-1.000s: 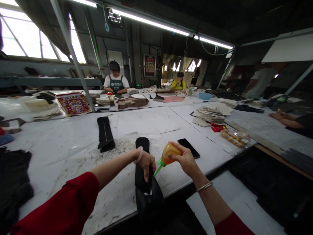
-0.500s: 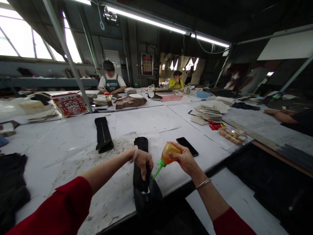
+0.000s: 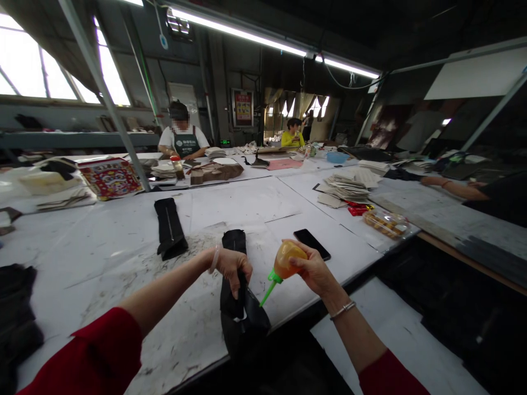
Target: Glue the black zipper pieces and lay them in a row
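My left hand [image 3: 234, 269] is closed on a long black leather-like piece [image 3: 255, 315], its fingers pinching a fold near the middle. The piece lies lengthwise toward me, its near end at the table edge. My right hand [image 3: 315, 269] is wrapped around a squeeze bottle [image 3: 288, 259] of amber liquid, tilted nozzle down. The tip of its green nozzle [image 3: 268, 291] is at the right edge of the piece, just right of my left fingers; whether it touches I cannot tell. A similar black piece [image 3: 168, 229] with a zipper down its middle lies to the left.
A phone [image 3: 312, 244] lies beyond my right hand. Stacked sheets [image 3: 346, 188] and a clear food box [image 3: 386, 224] are farther right. Dark material [image 3: 18, 318] lies at left. Across the white table [image 3: 230, 203] a co-worker [image 3: 185, 137] sits; another person's arm [image 3: 453, 186] rests at right.
The bottle has shifted slightly right and toward me, its nozzle lower along the piece's edge. My left hand still grips the fold. The view has turned a little.
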Tool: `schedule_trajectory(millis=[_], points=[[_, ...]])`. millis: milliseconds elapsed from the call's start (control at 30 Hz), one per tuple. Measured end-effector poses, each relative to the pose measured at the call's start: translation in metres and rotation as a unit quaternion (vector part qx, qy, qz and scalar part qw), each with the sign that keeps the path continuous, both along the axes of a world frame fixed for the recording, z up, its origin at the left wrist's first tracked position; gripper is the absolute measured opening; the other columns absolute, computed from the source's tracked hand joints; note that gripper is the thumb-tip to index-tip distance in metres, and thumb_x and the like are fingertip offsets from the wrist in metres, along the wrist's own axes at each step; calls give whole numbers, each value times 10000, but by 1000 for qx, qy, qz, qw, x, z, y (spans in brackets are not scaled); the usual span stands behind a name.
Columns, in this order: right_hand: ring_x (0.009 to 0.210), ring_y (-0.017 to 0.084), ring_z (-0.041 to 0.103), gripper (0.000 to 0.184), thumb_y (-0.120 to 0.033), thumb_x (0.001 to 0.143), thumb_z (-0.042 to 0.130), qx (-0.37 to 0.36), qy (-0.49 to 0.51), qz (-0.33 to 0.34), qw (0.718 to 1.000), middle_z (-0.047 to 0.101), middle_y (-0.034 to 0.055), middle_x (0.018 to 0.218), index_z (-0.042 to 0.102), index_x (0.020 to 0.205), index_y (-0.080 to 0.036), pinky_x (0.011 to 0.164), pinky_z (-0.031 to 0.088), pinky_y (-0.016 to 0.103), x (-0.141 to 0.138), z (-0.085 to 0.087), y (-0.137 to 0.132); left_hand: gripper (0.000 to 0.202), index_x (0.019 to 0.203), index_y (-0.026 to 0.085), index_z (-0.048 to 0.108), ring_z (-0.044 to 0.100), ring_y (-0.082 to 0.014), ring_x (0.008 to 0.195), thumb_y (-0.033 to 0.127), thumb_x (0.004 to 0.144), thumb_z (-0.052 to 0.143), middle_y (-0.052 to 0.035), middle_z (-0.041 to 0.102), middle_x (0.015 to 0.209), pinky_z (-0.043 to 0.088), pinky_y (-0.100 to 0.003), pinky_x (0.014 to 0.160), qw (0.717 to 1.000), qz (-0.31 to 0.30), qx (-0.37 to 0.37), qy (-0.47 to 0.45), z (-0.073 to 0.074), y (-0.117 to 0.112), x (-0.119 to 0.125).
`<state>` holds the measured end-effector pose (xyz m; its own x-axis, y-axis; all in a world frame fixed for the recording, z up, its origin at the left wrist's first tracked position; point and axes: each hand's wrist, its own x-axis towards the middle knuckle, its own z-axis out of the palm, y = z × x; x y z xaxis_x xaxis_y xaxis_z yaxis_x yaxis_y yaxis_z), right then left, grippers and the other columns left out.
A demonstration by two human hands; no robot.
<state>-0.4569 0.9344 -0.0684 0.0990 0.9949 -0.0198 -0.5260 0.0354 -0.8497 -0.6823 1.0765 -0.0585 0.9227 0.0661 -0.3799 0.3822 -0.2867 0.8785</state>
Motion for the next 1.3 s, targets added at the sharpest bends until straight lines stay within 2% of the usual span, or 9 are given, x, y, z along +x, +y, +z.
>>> schedule_trajectory(millis=[300, 500, 733, 967, 1100, 1300], points=[[742, 177, 623, 566, -239, 491, 918, 3, 28, -4, 1000, 705, 23, 844, 743, 1027, -191, 650, 515, 286, 6, -3, -6, 411, 694, 154, 731, 557, -124, 590, 372, 409, 934, 9, 631, 660, 463, -207, 513, 1000, 3, 15, 17, 7, 4, -7], [789, 227, 670, 563, -276, 558, 897, 24, 37, -7, 999, 723, 53, 897, 717, 1083, -177, 707, 546, 347, 10, -11, -10, 426, 706, 151, 725, 578, -134, 619, 380, 413, 933, 2, 624, 717, 483, -218, 522, 999, 33, -10, 15, 12, 4, -12], [795, 221, 692, 580, -301, 559, 910, 18, 85, -25, 996, 733, 61, 904, 710, 1088, -174, 706, 557, 320, 13, -18, -17, 409, 698, 144, 700, 554, -121, 574, 381, 451, 923, -1, 623, 686, 454, -210, 479, 998, 52, -25, -11, 3, 12, -15], [825, 221, 693, 495, -373, 613, 885, 8, 139, -81, 987, 741, 54, 915, 708, 1045, -207, 685, 556, 310, 17, -23, -21, 410, 673, 139, 643, 452, -62, 439, 350, 456, 918, 42, 572, 586, 349, -181, 403, 989, 120, -76, -34, -7, 15, -15], [815, 224, 689, 443, -372, 585, 898, 1, 184, -133, 974, 745, 50, 901, 719, 947, -190, 685, 567, 321, 19, -20, -20, 404, 646, 129, 630, 432, -57, 418, 328, 440, 914, 36, 569, 583, 319, -186, 382, 982, 147, -105, -63, -8, 15, -10], [807, 226, 692, 465, -374, 588, 892, 18, 185, -163, 969, 744, 43, 919, 706, 981, -208, 684, 581, 340, 20, -12, -20, 391, 607, 110, 618, 425, -50, 394, 303, 423, 904, 25, 558, 546, 282, -179, 360, 968, 183, -135, -101, -9, 11, -3]])
